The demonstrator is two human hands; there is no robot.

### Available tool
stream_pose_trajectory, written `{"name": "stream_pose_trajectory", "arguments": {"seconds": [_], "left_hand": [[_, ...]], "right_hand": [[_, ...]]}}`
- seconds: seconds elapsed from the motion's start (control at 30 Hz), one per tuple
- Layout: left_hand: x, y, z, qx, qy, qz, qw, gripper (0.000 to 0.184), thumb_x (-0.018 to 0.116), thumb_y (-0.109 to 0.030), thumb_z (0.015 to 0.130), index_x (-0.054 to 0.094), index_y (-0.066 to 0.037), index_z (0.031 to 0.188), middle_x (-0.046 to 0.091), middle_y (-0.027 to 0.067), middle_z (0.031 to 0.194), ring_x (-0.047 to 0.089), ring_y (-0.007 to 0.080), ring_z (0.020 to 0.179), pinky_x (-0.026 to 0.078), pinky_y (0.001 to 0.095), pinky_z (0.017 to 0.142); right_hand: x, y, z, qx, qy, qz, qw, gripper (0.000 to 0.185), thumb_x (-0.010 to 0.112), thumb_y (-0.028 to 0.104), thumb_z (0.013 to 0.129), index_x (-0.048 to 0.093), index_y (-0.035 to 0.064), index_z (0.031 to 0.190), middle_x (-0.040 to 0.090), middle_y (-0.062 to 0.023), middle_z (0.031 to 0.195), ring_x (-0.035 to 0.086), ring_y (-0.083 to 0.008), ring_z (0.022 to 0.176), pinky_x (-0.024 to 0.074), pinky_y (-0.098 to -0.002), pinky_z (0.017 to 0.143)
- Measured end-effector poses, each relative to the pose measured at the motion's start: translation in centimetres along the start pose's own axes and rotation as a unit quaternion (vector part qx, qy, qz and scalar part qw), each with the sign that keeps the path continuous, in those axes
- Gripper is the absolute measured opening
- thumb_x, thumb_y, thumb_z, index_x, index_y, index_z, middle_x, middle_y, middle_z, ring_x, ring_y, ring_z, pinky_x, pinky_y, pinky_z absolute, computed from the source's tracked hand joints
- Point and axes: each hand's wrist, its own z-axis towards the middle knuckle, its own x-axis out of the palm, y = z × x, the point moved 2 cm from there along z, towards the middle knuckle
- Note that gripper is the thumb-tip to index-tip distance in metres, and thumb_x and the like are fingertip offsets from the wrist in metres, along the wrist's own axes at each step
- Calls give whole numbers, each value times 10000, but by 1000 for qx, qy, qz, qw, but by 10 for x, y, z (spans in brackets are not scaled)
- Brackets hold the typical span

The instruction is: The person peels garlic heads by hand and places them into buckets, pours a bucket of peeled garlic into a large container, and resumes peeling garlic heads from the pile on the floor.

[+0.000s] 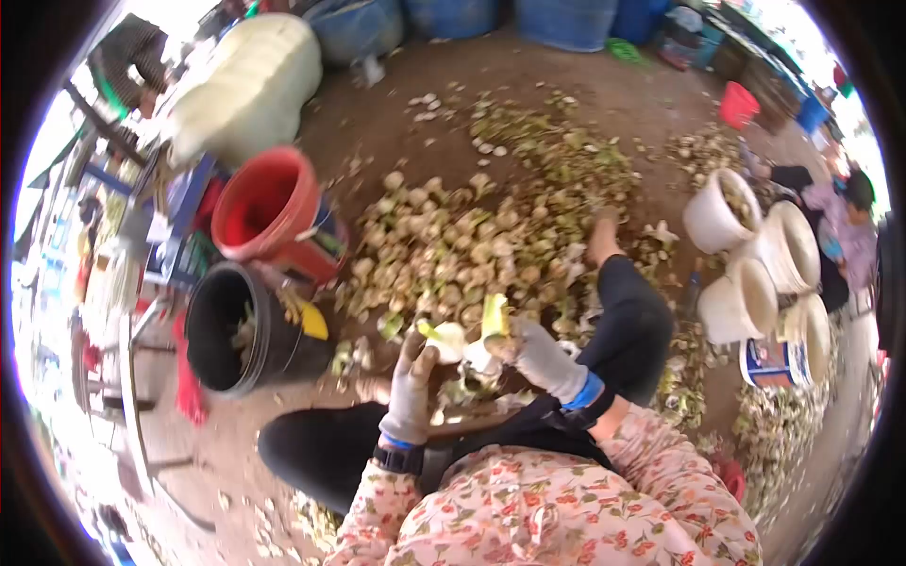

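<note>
My left hand (412,382), in a pale glove, has its thumb and fingers around the edge of a peeled white vegetable (447,341) with a green tip. Close by on the right, my right hand (543,358), also gloved, is closed on something I cannot make out, beside a yellow-green stalk (494,317). White pieces lie below the stalk, between the hands. Beyond both hands spreads a big heap of round, pale brown vegetables (444,250) on the ground.
At left stand a red bucket (269,208) and a black bucket (222,330) with a yellow-handled tool (313,321). White buckets (740,302) are at right, near a seated person (847,226). Blue barrels (566,21) line the back. Leaf scraps (566,141) cover the ground.
</note>
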Motion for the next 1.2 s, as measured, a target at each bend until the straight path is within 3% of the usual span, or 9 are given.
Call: {"name": "stream_pose_trajectory", "arguments": {"seconds": [0.43,0.5,0.57,0.67,0.77,0.87,1.03,1.1,1.2], "left_hand": [[-22,9,0,-49,94,-192,976,657,637,-513,790,416,-128,1275,582,34,918,545,127,707,399,232,502],[-16,5,2,-23,48,-176,983,657,635,-510,792,410,-126,1275,581,44,925,543,130,722,415,232,529],[-11,3,4,-3,15,-158,987,663,652,-495,787,399,-125,1276,584,46,980,560,141,787,451,238,581],[-15,9,10,48,30,-62,996,686,662,-425,805,310,-126,1312,563,48,1054,573,173,935,485,259,703],[-8,9,10,25,15,-47,998,603,651,-392,821,379,-78,1258,562,62,1031,584,149,924,489,241,688],[-29,14,14,-52,106,-185,976,508,493,-511,879,539,-55,1098,593,74,775,559,116,617,413,211,477],[-33,18,29,-52,-1,-257,965,321,477,-346,909,575,-99,1089,605,71,799,554,153,602,448,251,494],[-44,22,29,-34,6,-290,957,287,499,-303,904,576,-109,1100,632,66,888,623,178,818,531,323,693],[-68,39,37,-71,-60,-288,953,368,461,-421,920,558,-98,1068,626,65,852,616,183,737,525,303,585]], "right_hand": [[-16,-10,3,-63,25,-248,966,256,525,144,895,547,17,1116,639,-91,985,610,-138,872,483,-246,756],[-10,-18,5,54,124,-492,860,426,607,234,845,500,48,1213,613,-126,1022,599,-201,904,475,-299,789],[-5,-37,3,-57,19,-666,744,502,629,281,838,460,84,1268,586,-142,1041,595,-284,864,480,-353,755],[17,-10,15,-160,-36,-477,864,462,687,263,786,504,51,1153,570,-145,1030,579,-297,899,468,-351,773],[23,-15,28,-235,-46,-463,853,317,709,262,781,580,7,917,590,-90,837,570,-197,749,452,-301,646],[24,-18,25,-4,-38,-171,985,223,683,211,811,585,11,813,570,-21,727,499,-101,647,404,-255,570],[29,-13,7,87,51,-90,991,139,660,91,804,551,17,762,604,-89,992,538,-109,727,434,-271,663],[38,-11,1,-6,158,-100,982,123,626,98,850,553,17,794,573,-37,971,454,-52,642,375,-203,562],[34,25,10,-87,104,114,984,171,655,189,838,592,33,870,604,-111,1005,588,-165,817,478,-267,745]]}}
